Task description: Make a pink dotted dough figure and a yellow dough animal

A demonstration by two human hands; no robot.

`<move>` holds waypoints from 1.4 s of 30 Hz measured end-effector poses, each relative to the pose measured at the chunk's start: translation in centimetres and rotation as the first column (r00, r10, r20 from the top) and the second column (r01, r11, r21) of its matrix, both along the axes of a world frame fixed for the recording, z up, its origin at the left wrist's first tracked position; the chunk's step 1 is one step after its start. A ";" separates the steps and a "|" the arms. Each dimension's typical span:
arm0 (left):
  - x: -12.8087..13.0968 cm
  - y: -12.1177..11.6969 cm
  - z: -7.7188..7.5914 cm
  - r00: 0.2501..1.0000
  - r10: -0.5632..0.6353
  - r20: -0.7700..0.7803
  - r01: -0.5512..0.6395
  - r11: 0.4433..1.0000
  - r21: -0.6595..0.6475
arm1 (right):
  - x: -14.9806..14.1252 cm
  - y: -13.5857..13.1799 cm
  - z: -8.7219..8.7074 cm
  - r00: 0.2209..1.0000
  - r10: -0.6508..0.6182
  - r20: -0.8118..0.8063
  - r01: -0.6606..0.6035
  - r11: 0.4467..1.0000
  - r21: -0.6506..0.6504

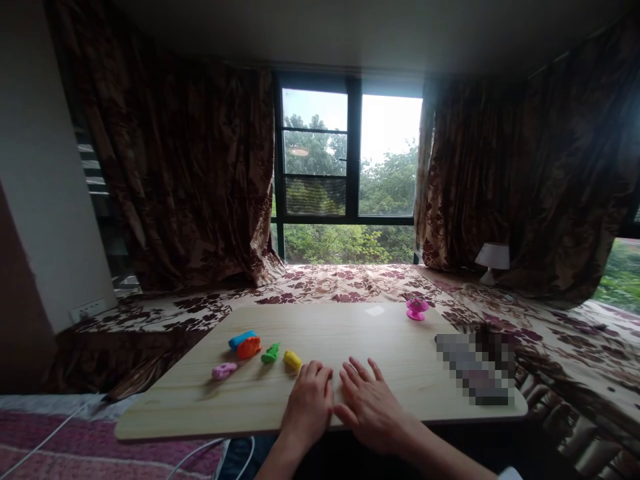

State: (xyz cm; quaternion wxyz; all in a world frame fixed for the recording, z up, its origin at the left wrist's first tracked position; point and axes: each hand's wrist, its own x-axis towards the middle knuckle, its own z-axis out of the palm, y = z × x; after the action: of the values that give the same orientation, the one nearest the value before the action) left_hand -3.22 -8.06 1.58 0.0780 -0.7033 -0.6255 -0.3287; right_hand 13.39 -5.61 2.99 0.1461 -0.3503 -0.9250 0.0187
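Presently, the tabletop [345, 333]: pale wood grain, set before a window [387, 157]; both our hands are palm down along its near edge, close together but apart.

Left hand [307, 395]: we keep its fingers close-set and bent, knuckles raised; whether anything lies beneath the palm we cannot tell.

Right hand [369, 403]: we have it wide, fingers fanned and thumb out towards the left hand; we see nothing gripped in it.

Yellow lump [292, 361]: nearest of the soft-looking pieces to us, just beyond the left fingertips and a little to their left; whether skin meets it we cannot tell.

Other lumps: green lump [271, 353] to the left of the yellow one; orange lump [249, 347] further left, seemingly against the blue lump [243, 337] behind it; pink lump [224, 371] leftmost and nearer our edge; all lie well clear of the right hand.

Far right: a magenta stand [417, 309] by the back edge; a pixelated flat object [473, 370] along the right side, too masked for us to name.

Step in hand: we judge it a flat-handed one, either pressing on the wood or merely resting there; the view does not settle which.

Next move: should we want the yellow lump, it would call for only a short leftward reach and a gentle pinch, as it looks easily dented; the others would need a longer reach.
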 end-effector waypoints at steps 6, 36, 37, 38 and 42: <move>0.1 -0.1 0.0 1.000 -0.003 -0.004 0.003 1.000 -0.002 | 0.2 -0.7 0.1 1.000 -0.008 -0.015 0.007 1.000 -0.017; 0.2 0.0 0.3 1.000 0.004 -0.029 -0.004 1.000 -0.013 | -3.0 9.8 1.4 0.963 -0.269 0.011 0.268 0.956 -0.117; 0.1 0.0 0.3 1.000 0.006 -0.029 -0.006 1.000 -0.014 | -3.1 10.0 1.3 0.962 -0.275 0.011 0.274 0.954 -0.120; 0.1 0.0 0.3 1.000 0.007 -0.027 -0.007 1.000 -0.015 | -3.1 9.9 1.2 0.963 -0.269 0.010 0.268 0.956 -0.117; 0.1 0.0 0.3 1.000 0.007 -0.013 -0.007 1.000 -0.013 | -2.1 5.2 0.5 0.986 -0.165 0.008 0.166 0.984 -0.073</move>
State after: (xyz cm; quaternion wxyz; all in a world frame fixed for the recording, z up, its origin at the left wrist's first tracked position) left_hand -3.14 -8.07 1.85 0.0785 -0.7037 -0.6295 -0.3199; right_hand 11.31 -0.38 3.52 0.1332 -0.4311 -0.8915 0.0399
